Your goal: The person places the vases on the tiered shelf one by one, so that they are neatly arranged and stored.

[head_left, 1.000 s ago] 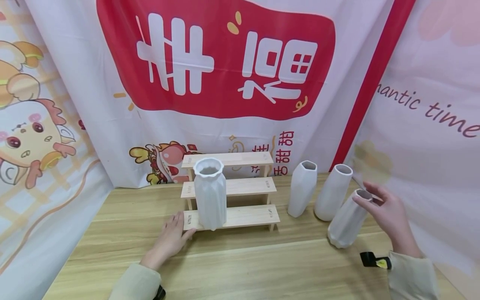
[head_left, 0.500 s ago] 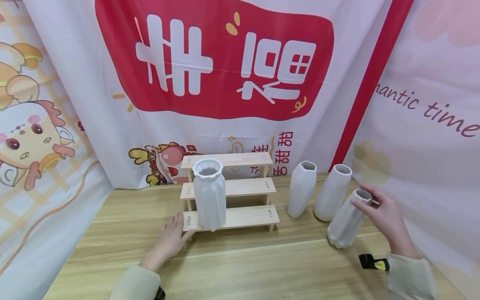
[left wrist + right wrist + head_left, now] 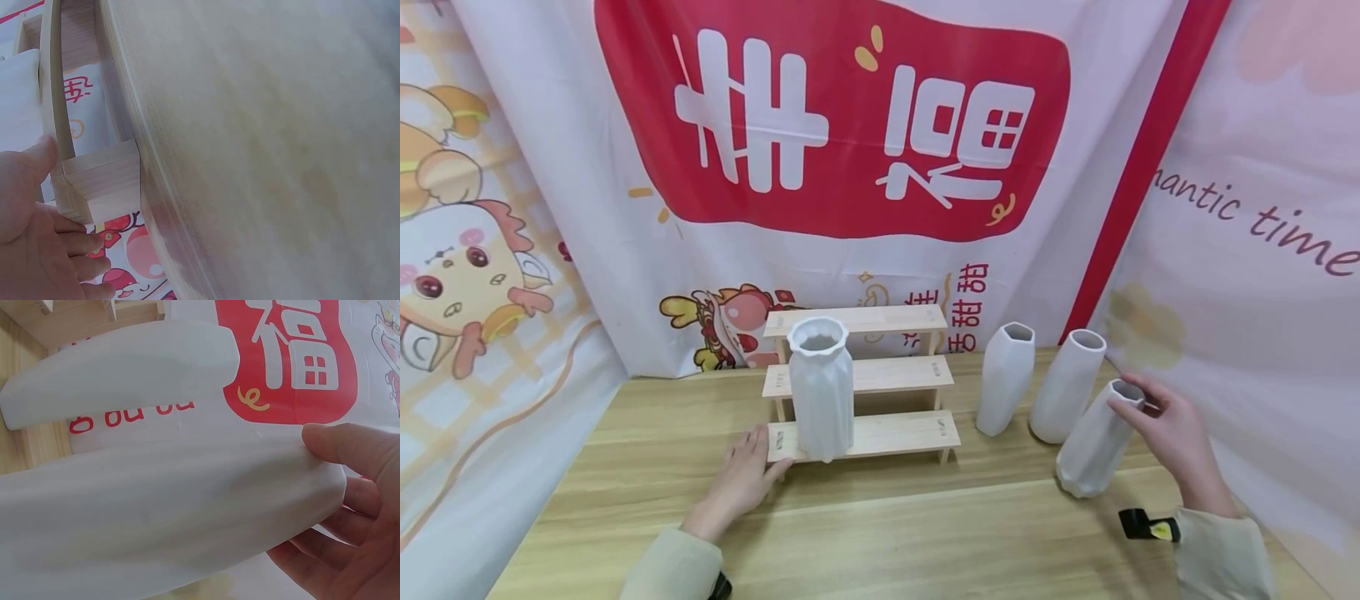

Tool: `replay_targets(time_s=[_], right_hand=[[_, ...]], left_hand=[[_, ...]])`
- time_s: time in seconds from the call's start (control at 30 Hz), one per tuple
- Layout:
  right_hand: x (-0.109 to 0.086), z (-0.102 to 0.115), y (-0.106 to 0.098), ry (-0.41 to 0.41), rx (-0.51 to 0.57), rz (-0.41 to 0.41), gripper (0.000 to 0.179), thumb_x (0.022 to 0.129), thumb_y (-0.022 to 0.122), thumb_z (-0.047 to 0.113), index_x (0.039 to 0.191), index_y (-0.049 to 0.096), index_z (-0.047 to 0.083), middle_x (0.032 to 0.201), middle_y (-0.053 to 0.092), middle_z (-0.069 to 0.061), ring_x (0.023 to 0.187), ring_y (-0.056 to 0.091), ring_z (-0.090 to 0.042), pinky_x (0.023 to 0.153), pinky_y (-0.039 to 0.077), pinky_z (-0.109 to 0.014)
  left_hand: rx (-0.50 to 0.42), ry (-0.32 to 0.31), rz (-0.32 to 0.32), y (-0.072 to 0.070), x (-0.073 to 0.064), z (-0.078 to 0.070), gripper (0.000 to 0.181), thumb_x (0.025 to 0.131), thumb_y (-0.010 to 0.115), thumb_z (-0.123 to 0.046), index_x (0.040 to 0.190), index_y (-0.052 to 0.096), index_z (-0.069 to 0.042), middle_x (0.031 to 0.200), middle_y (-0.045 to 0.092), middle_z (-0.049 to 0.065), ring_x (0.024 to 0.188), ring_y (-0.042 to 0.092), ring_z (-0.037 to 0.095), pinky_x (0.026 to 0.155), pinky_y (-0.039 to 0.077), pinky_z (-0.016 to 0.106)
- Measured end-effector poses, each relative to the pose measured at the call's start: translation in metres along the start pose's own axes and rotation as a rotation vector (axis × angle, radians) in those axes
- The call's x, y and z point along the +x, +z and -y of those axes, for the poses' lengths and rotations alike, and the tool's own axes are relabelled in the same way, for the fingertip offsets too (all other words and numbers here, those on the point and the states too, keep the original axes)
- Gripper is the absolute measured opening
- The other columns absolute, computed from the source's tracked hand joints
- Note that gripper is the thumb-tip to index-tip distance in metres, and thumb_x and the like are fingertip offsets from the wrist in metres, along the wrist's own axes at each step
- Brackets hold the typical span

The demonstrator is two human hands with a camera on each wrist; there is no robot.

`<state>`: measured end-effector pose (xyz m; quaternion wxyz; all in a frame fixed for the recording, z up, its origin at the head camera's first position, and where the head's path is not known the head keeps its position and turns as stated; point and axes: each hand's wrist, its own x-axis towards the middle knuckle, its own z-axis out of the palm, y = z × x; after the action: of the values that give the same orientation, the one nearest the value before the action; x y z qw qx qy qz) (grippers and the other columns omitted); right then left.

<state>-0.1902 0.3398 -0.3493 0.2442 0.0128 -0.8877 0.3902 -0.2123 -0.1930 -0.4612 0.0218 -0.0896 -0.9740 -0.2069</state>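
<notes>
My right hand [image 3: 1176, 437] grips the top of a white ribbed vase [image 3: 1093, 442] at the right, thumb on the near side of its rim and fingers behind it. In the right wrist view the vase [image 3: 175, 519] spans the foreground. My left hand [image 3: 741, 473] rests against the left end of the lowest step of a three-tier wooden display stand [image 3: 895, 433]. In the left wrist view its thumb [image 3: 44, 156] touches the step's edge, and its fairly straight fingers lie past the corner. A white vase with a frilled rim [image 3: 822, 400] stands upright on that step.
Two more white vases stand behind the gripped one: a faceted vase [image 3: 1004, 379] and a smooth round-mouthed vase [image 3: 1067, 387]. All rest on a wood-grain table [image 3: 880, 542]. Printed cloths [image 3: 865, 125] hang behind and at both sides.
My right hand has shifted slightly left and settled on the vase's rim. The vases, the stand and my left hand look unchanged.
</notes>
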Motion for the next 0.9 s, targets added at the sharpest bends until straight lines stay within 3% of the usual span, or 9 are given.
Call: replay_targets(time_s=[0.53,0.9], right_hand=[[0.003,0.001,-0.003,-0.001,-0.029,0.008,0.050,0.082,0.071,0.024,0.118,0.058,-0.008,0.112,0.058,-0.028,0.077,0.043,0.020,0.061,0.043,-0.005],[0.012,0.018,-0.004,-0.022,-0.030,-0.005,0.050,0.080,0.072,0.029,0.118,0.061,-0.001,0.106,0.063,-0.021,0.075,0.048,0.018,0.059,0.044,-0.007]], left_hand=[[0.004,-0.004,0.003,0.000,-0.001,0.000,0.073,0.096,0.047,-0.034,0.138,0.016,0.017,0.141,0.019,0.035,0.129,0.017,0.049,0.104,0.010,0.059],[0.006,-0.002,0.005,0.000,0.000,0.000,0.073,0.096,0.047,-0.034,0.138,0.016,0.017,0.141,0.018,0.036,0.129,0.017,0.050,0.104,0.011,0.059]])
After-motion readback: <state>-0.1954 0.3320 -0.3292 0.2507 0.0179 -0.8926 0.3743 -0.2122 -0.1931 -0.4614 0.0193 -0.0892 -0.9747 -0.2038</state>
